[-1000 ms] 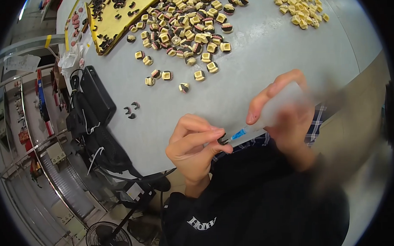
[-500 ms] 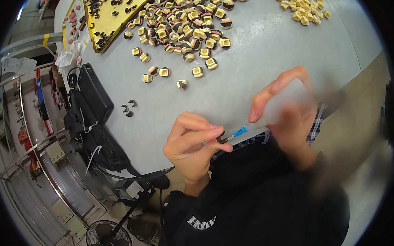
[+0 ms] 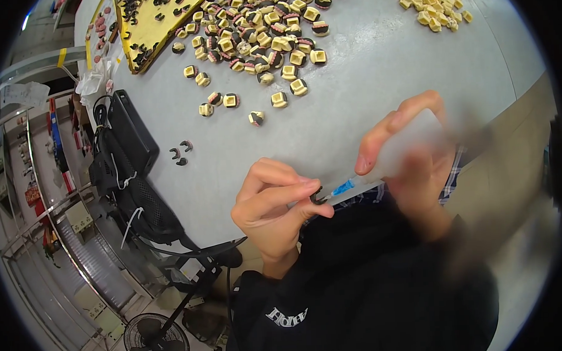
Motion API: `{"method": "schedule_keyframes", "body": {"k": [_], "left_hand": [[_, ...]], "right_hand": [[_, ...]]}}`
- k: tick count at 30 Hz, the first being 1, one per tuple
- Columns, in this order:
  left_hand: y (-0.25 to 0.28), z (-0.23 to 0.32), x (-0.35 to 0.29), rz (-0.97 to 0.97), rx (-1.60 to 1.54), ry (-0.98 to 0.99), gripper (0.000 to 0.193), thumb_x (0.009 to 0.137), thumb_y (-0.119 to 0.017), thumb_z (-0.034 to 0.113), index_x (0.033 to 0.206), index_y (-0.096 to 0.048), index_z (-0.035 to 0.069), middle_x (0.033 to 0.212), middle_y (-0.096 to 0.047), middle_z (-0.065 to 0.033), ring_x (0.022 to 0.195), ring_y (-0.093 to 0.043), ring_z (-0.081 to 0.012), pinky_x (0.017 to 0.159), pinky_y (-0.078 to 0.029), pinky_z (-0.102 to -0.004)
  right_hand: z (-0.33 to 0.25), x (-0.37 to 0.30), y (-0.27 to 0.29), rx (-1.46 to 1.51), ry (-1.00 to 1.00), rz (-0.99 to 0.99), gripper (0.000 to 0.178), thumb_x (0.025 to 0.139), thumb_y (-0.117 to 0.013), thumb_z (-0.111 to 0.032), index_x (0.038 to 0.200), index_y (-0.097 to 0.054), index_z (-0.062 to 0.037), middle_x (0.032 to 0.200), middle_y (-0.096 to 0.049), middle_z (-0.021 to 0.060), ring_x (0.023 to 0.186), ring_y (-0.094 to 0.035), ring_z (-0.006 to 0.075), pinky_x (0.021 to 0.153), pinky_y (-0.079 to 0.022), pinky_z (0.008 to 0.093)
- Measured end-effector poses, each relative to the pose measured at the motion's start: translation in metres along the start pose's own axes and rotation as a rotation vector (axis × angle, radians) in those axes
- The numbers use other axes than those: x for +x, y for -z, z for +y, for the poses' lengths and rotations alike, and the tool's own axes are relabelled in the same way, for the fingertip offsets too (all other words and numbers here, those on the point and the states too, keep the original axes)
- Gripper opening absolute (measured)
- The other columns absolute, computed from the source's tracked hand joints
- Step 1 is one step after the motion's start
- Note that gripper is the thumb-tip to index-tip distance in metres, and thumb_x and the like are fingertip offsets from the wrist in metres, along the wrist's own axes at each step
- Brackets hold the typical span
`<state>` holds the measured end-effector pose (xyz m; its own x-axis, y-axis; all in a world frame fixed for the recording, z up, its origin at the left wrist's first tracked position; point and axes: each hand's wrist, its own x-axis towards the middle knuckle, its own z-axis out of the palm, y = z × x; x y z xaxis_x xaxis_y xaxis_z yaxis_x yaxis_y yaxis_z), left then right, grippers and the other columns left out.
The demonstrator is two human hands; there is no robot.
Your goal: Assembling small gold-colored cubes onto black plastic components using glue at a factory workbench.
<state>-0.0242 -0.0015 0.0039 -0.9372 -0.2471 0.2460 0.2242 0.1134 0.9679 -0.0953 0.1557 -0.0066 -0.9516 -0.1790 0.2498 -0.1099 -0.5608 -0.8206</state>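
Note:
Between its thumb and fingertips, my left hand [image 3: 272, 200] pinches a small dark curved piece [image 3: 319, 196], partly covered by the fingers. My right hand [image 3: 416, 158] is wrapped round a translucent white squeeze bottle [image 3: 410, 140], which is blurred. The bottle's blue needle tip [image 3: 342, 187] points left and downward at the dark piece, touching it or nearly so; I cannot tell which. Three similar dark curved pieces [image 3: 181, 160] lie on the grey table left of my hands. Farther off spreads a big pile of cream-and-black pieces with pink ridges [image 3: 258, 46].
Plain cream pieces [image 3: 433, 6] are heaped at the far right of the grey table [image 3: 376, 67]. A yellow board [image 3: 158, 31] at the far left carries more dark pieces. A black device with cables [image 3: 131, 134] sits along the left edge. On the floor stands a fan [image 3: 155, 337].
The view has shifted slightly, so the table's contents appear a little further left and up. Both hands keep nearly the same pose and grip, with the needle tip at the dark piece.

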Motion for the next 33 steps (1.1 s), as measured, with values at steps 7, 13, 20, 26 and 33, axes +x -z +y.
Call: {"method": "schedule_keyframes", "body": {"k": [7, 13, 20, 26, 33], "left_hand": [[-0.001, 0.000, 0.000, 0.013, -0.005, -0.002, 0.034, 0.050, -0.084, 0.006, 0.082, -0.071, 0.004, 0.080, -0.056, -0.0040, 0.071, -0.052, -0.0151, 0.056, -0.041, -0.0247], [0.000, 0.000, 0.001, 0.008, -0.001, -0.014, 0.035, 0.050, -0.085, 0.007, 0.081, -0.070, 0.003, 0.079, -0.056, -0.0041, 0.071, -0.052, -0.0150, 0.056, -0.041, -0.0247], [-0.002, 0.002, 0.001, 0.021, -0.009, 0.014, 0.035, 0.050, -0.085, 0.006, 0.081, -0.070, 0.003, 0.078, -0.055, -0.0038, 0.071, -0.053, -0.0147, 0.057, -0.042, -0.0246], [-0.003, 0.002, 0.000, 0.012, 0.011, 0.005, 0.034, 0.051, -0.085, 0.005, 0.081, -0.070, 0.002, 0.078, -0.054, -0.0038, 0.071, -0.052, -0.0145, 0.058, -0.042, -0.0243], [-0.003, 0.003, 0.000, 0.010, 0.020, 0.017, 0.034, 0.051, -0.085, 0.005, 0.082, -0.070, 0.002, 0.078, -0.054, -0.0036, 0.071, -0.052, -0.0143, 0.058, -0.042, -0.0243]], "right_hand": [[0.000, 0.000, 0.000, 0.005, 0.014, -0.003, 0.027, 0.091, -0.055, -0.022, 0.099, -0.041, -0.0010, 0.070, -0.064, 0.0143, 0.044, -0.035, 0.0021, 0.042, -0.030, 0.0175], [0.000, 0.001, -0.001, -0.002, 0.028, 0.010, 0.027, 0.091, -0.055, -0.022, 0.100, -0.041, -0.0012, 0.069, -0.064, 0.0147, 0.045, -0.038, 0.0028, 0.043, -0.032, 0.0181], [-0.004, 0.000, -0.002, -0.052, -0.004, 0.036, 0.034, 0.091, -0.053, -0.032, 0.100, -0.039, -0.0028, 0.068, -0.062, 0.0136, 0.047, -0.045, 0.0062, 0.045, -0.036, 0.0191], [-0.009, 0.002, -0.011, -0.182, -0.048, 0.093, 0.045, 0.091, -0.048, -0.048, 0.098, -0.038, -0.0052, 0.063, -0.058, 0.0100, 0.050, -0.052, 0.0103, 0.047, -0.041, 0.0201], [-0.008, -0.001, -0.004, -0.228, -0.072, 0.056, 0.044, 0.091, -0.047, -0.048, 0.098, -0.038, -0.0051, 0.064, -0.058, 0.0097, 0.050, -0.051, 0.0096, 0.047, -0.040, 0.0199]]}}
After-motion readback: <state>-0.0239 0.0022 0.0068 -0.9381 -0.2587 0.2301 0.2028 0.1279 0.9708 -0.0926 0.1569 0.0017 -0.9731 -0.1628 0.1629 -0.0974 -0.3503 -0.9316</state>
